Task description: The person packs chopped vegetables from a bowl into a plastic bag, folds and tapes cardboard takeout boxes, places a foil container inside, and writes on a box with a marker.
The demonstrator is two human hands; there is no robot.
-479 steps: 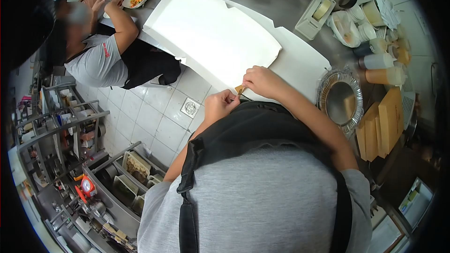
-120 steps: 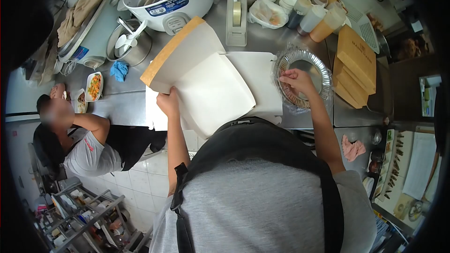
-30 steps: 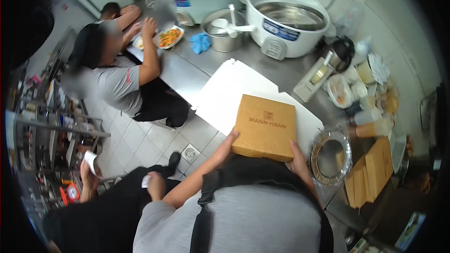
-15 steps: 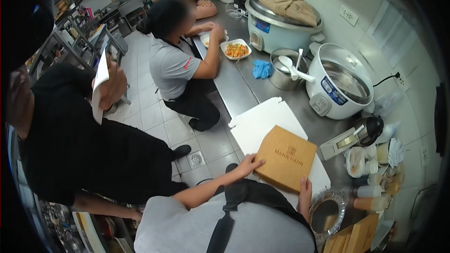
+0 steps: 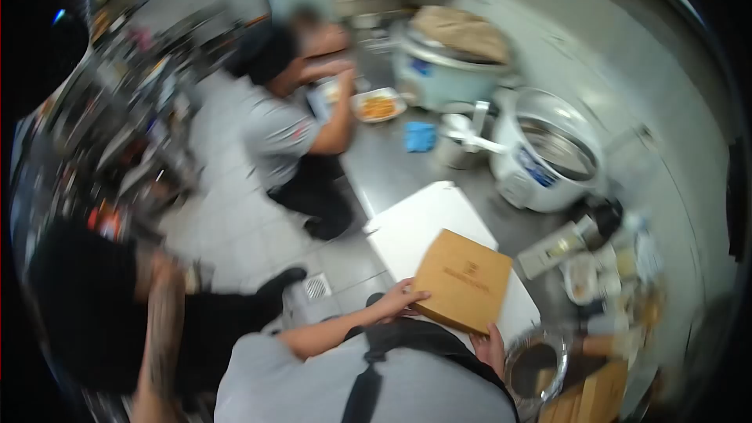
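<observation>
Our left hand grasps the lower left corner of a brown box, fingers along its side, while our right hand grips the lower right corner. The box is slightly turned, lid up, its print too blurred to read, and it is over a white card sheet; we cannot tell whether its underside touches the card.

The sheet lies on a metal desk that runs away from us along a pale wall. Farther along it we see a blue cloth, a dish of food, a pot with ladles and two large cookers, one white, one greenish. A person in grey sits by the dish.

The sheet's left side comes to the desk's edge, with floor tiles visible just beyond, around a drain. Metal shows between sheet and blue cloth, leaving room ahead of the box. On the right, room is tighter: a tape dispenser is just beside the sheet, and round foil trays are near our right hand. Behind our left arm, a person in black stands close on the floor side.
</observation>
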